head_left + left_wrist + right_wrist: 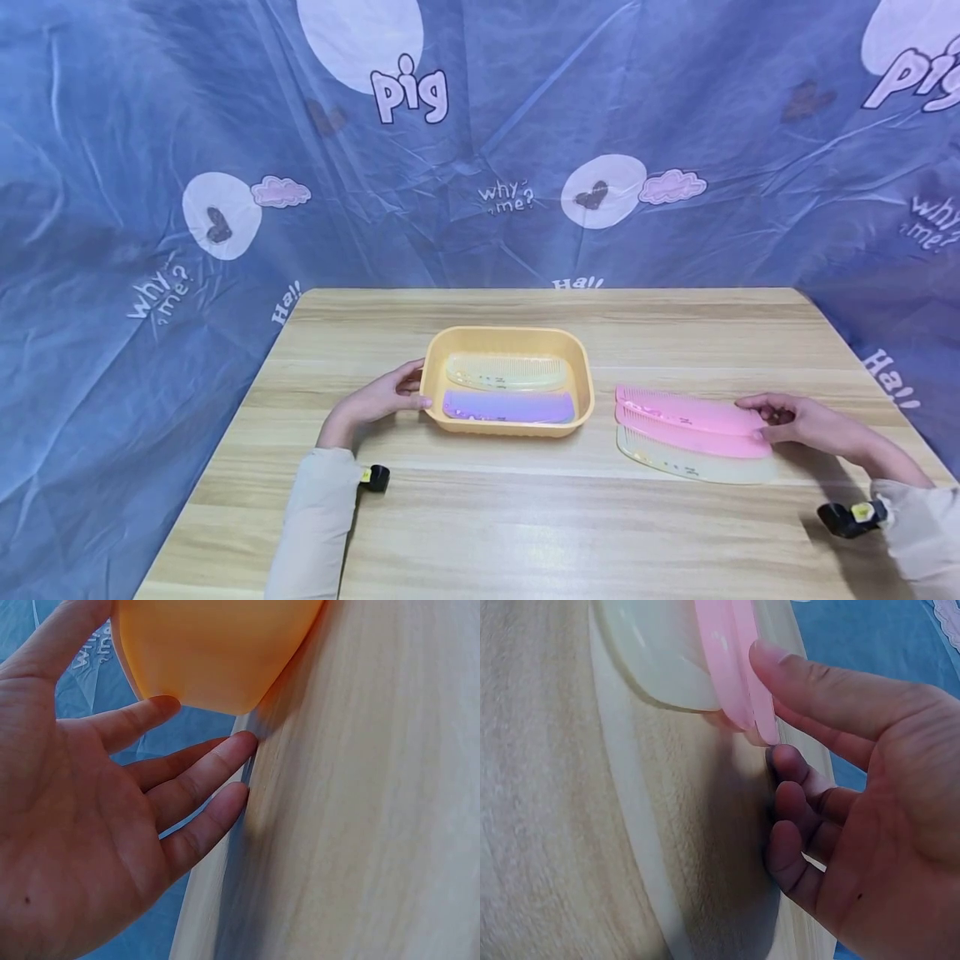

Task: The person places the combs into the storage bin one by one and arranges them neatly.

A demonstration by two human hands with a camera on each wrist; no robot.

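Note:
My left hand (375, 398) is at the left end of a yellow plastic box (590, 392), thumb and index finger against its end wall. Its other fingers stay fairly straight beside the box in the left wrist view. Inside lie a pale yellow comb (506, 372) at the back and a purple comb (510, 406) in front. To the right, my right hand (813, 427) pinches the right end of the farther pink comb (675, 404) between thumb and index finger. A second pink comb (697, 437) overlaps it nearer me, and a pale yellow-green comb (697, 463) lies nearest.
All this stands on a light wood-grain table (525, 525). Behind it and along both sides hangs a blue printed cloth (480, 233). Black cameras are strapped at the left wrist (377, 477) and the right wrist (851, 517).

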